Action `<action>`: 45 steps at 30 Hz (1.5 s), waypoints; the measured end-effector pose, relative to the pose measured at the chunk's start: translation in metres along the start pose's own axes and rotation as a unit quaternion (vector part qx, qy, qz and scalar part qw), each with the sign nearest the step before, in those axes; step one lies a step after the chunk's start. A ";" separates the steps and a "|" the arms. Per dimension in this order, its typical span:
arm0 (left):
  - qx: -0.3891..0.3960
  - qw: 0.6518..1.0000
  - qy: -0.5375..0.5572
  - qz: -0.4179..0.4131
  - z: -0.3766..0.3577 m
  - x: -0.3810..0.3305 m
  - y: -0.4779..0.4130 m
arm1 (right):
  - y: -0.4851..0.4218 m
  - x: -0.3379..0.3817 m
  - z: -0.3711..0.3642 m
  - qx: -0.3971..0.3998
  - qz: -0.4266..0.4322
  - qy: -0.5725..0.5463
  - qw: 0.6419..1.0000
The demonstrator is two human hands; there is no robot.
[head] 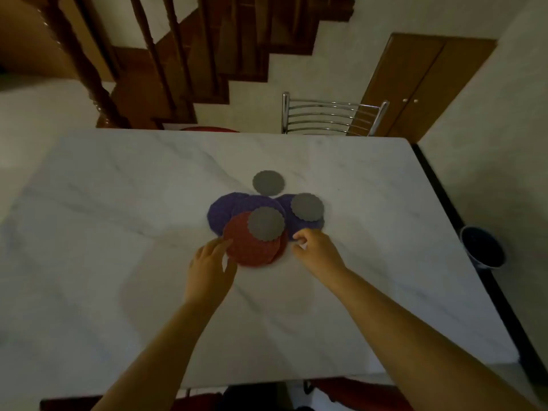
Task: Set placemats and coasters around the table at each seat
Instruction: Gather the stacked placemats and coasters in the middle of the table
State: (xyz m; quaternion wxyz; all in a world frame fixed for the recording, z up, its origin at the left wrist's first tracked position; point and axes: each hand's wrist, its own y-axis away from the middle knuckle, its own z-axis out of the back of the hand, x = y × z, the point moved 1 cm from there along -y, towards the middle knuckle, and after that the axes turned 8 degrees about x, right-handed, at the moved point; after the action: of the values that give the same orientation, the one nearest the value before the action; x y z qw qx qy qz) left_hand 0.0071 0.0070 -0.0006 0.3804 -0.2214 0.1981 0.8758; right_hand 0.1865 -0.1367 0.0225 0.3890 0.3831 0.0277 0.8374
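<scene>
Both bare forearms are extended forward and converge slightly. The left hand (211,264) is held palm down, fingers loosely spread and extended. The right hand (315,247) is partly curled, fingertips bent inward.

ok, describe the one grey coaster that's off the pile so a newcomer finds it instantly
Start at the white marble table and find the heap of purple and red round mats near its middle. Just beyond the heap, towards the chrome chair, lies a grey scalloped coaster. Unlike the other two grey coasters, it rests mostly on bare marble, not on top of a mat.
</scene>
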 end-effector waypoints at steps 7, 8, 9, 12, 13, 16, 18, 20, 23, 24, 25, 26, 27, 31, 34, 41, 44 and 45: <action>0.045 0.998 -0.052 -0.006 -0.016 0.012 -0.038 | -0.049 0.003 -0.024 0.045 -0.006 0.106 0.993; 0.051 0.997 -0.060 -0.006 -0.018 0.014 -0.042 | -0.056 0.003 -0.026 0.044 -0.004 0.121 0.992; 0.060 0.996 -0.070 -0.003 -0.021 0.015 -0.045 | -0.062 0.003 -0.029 0.045 -0.004 0.133 0.990; 0.085 0.993 -0.087 0.008 -0.029 0.019 -0.053 | -0.081 0.003 -0.034 0.040 -0.003 0.188 0.981; 0.092 0.991 -0.091 0.014 -0.032 0.021 -0.054 | -0.086 0.003 -0.035 0.037 -0.004 0.215 0.976; 0.104 0.989 -0.098 0.032 -0.038 0.027 -0.059 | -0.101 0.004 -0.038 0.049 -0.047 0.226 0.972; 0.111 0.988 -0.097 0.039 -0.039 0.029 -0.062 | -0.107 0.006 -0.039 0.057 -0.075 0.204 0.974; 0.115 0.988 -0.095 0.045 -0.040 0.030 -0.065 | -0.111 0.007 -0.039 0.044 -0.077 0.190 0.978; 0.118 0.986 -0.104 0.050 -0.041 0.029 -0.068 | -0.113 0.009 -0.037 0.018 -0.064 0.189 0.980; 0.117 0.986 -0.104 0.051 -0.041 0.027 -0.068 | -0.114 0.009 -0.037 0.010 -0.061 0.189 0.980; 0.115 0.987 -0.102 0.052 -0.041 0.027 -0.068 | -0.114 0.009 -0.037 0.003 -0.057 0.189 0.980; 0.113 0.987 -0.100 0.053 -0.041 0.026 -0.068 | -0.113 0.010 -0.038 -0.006 -0.051 0.190 0.980; 0.110 0.988 -0.099 0.053 -0.041 0.025 -0.068 | -0.112 0.010 -0.039 -0.016 -0.044 0.188 0.981; 0.103 0.989 -0.095 0.048 -0.042 0.026 -0.069 | -0.111 0.008 -0.037 -0.044 -0.026 0.087 0.995; 0.098 0.990 -0.088 0.050 -0.043 0.025 -0.070 | -0.122 0.009 -0.023 -0.025 -0.055 -0.059 0.996; 0.092 0.991 -0.086 0.052 -0.038 0.021 -0.070 | -0.201 0.022 0.017 -0.113 -0.106 -0.279 0.948; 0.100 0.990 -0.091 0.050 -0.036 0.020 -0.072 | -0.230 0.025 0.016 -0.114 -0.127 -0.313 0.934; 0.103 0.989 -0.098 0.051 -0.036 0.020 -0.072 | -0.238 0.025 0.015 -0.111 -0.133 -0.313 0.934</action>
State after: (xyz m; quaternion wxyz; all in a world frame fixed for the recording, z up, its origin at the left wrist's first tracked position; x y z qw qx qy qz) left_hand 0.0580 0.0455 -0.0533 0.3734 -0.0836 0.2597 0.8866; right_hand 0.3359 0.0424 -0.0334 0.5259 0.5732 -0.1374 0.6132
